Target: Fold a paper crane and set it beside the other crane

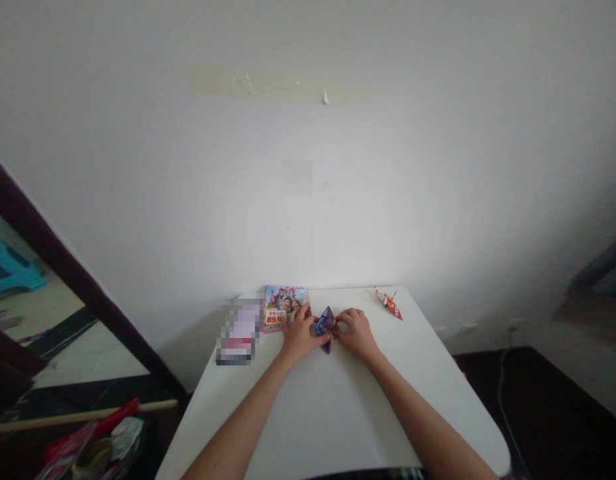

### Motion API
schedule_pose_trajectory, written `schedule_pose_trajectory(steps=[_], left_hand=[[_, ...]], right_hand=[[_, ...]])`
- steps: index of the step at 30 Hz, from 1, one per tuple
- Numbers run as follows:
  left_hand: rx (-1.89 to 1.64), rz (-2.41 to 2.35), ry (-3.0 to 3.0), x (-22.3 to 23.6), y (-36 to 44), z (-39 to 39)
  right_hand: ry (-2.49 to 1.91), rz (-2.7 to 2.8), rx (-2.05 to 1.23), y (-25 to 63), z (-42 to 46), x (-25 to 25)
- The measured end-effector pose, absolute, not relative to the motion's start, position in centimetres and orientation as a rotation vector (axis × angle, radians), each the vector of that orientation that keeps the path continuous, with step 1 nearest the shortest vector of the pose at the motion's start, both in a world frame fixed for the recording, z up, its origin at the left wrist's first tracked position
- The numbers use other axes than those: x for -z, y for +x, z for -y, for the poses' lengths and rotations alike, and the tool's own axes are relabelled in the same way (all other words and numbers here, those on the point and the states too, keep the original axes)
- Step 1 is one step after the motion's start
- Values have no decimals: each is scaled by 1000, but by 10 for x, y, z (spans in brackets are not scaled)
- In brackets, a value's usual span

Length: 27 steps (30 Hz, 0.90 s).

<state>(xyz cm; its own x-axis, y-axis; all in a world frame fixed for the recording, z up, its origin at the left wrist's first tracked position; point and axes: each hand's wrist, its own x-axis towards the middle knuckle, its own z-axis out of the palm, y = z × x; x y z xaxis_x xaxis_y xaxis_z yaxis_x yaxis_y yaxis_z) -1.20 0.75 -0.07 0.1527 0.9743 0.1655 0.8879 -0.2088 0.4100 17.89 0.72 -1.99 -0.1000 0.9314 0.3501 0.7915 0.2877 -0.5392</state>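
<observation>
Between my two hands is a small piece of folded blue printed paper (326, 324), pointed at its top and bottom. My left hand (302, 333) grips its left side with thumb and fingers, the wrist resting low over the white table (308, 427). On the other side, my right hand (357, 331) pinches the paper's right edge. Part of the paper is covered by the fingertips. Just behind my left hand lies a colourful printed leaflet (278, 303), which those fingers partly overlap. A red and white folded paper crane (389, 304) sits at the table's far right.
A phone-like object (241, 330), blurred out, lies at the table's left. The pale wall (308, 233) stands against the far edge. A dark-framed mirror (63, 267) leans at the left, above a container of odds and ends (95, 453). A cable (502, 380) hangs at the right.
</observation>
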Motion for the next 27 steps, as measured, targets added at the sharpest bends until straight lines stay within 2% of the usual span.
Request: schedule_pose_trajectory(steps=[27], left_hand=[[-569, -1798, 2220, -1, -13, -6]], right_hand=[[-1412, 1834, -345, 192, -15, 32]])
